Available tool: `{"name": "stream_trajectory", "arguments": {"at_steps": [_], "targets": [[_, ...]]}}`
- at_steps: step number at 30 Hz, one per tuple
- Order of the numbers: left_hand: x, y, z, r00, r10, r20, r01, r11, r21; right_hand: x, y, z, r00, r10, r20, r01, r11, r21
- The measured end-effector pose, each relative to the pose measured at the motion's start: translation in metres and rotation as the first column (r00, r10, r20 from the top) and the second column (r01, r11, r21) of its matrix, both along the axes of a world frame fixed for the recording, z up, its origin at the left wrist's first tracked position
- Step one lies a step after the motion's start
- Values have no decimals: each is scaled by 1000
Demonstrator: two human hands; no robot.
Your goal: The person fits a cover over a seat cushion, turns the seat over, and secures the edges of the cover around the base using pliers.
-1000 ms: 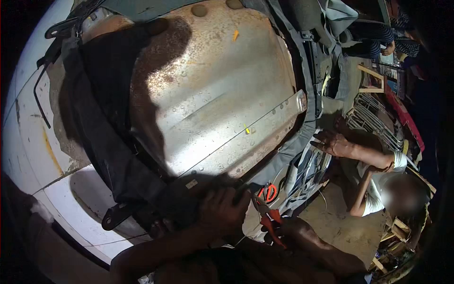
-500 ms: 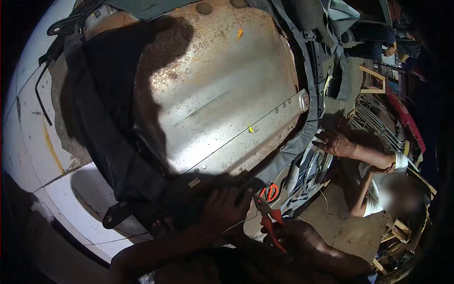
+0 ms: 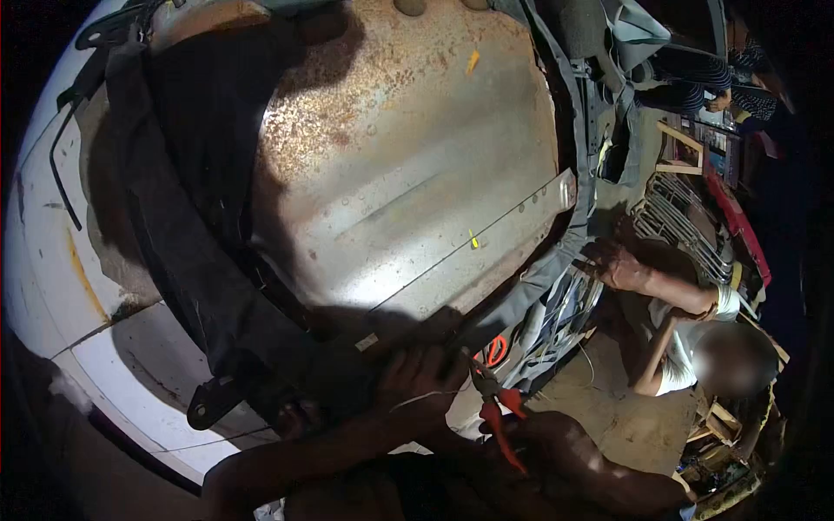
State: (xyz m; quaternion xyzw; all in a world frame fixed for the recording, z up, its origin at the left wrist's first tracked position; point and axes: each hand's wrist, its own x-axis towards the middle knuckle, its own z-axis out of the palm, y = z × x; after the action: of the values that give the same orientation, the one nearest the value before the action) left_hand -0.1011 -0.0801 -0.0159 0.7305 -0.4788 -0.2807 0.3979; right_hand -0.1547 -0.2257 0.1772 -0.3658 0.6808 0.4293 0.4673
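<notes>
My right hand (image 3: 556, 438) is wrapped round red-handled pliers (image 3: 497, 421), whose jaws point up at the near edge of a seat. Just left of the jaws, my left hand (image 3: 421, 378) is closed on the edge of a dark fabric cover (image 3: 204, 291); its fingertips are in shadow. A thin wire (image 3: 430, 395) runs across my left hand toward the pliers. The cover surrounds a worn, partly rusted metal seat pan (image 3: 417, 182). Orange-handled scissors (image 3: 496, 351) lie behind the pliers, partly hidden.
Across on the right, another person's hand (image 3: 621, 267) is by the seat's grey fabric edge (image 3: 530, 282). Metal frames (image 3: 682, 217) and wooden pieces (image 3: 721, 424) stand beyond. A black bracket (image 3: 213, 401) juts out at the lower left, over the white panel (image 3: 143, 365).
The view has shifted slightly, so the seat pan appears farther right. My hands and the pliers stay close to the same spot. The wire now shows across my left hand.
</notes>
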Motion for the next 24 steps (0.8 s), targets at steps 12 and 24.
{"name": "stream_trajectory", "arguments": {"at_steps": [12, 24], "targets": [[-1, 0, 0, 1000, -5, -31, 5, 1000, 10, 4, 0, 0, 998, 53, -42, -54, 998, -27], [-5, 2, -4, 998, 53, -17, -54, 998, -16, -29, -12, -16, 949, -235, -212, 226, 972, -64]]}}
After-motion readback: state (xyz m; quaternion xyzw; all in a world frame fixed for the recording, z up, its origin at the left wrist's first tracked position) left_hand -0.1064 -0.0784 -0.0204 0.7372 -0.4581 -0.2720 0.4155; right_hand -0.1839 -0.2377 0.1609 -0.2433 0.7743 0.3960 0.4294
